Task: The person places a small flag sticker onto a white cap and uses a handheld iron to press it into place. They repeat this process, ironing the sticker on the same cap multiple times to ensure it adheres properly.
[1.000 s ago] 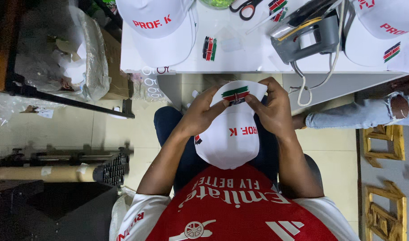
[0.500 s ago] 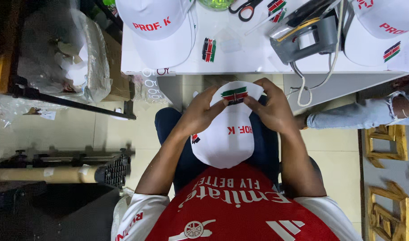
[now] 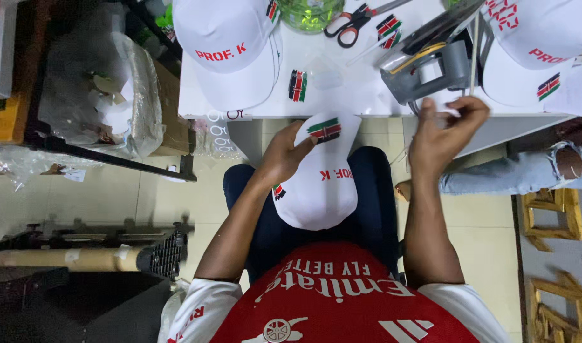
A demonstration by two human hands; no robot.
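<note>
floor: pale tile, lit even | white table at 12 | black shelf frame w/ plastic wrap at 10 | black crate at 8 | gold frames at 4

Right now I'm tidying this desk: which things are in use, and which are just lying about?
In use:
left hand
white cap
flag patch
right hand, lifted toward the table edge

Lying about:
scissors
loose flag patch
cap on table
green container
</note>
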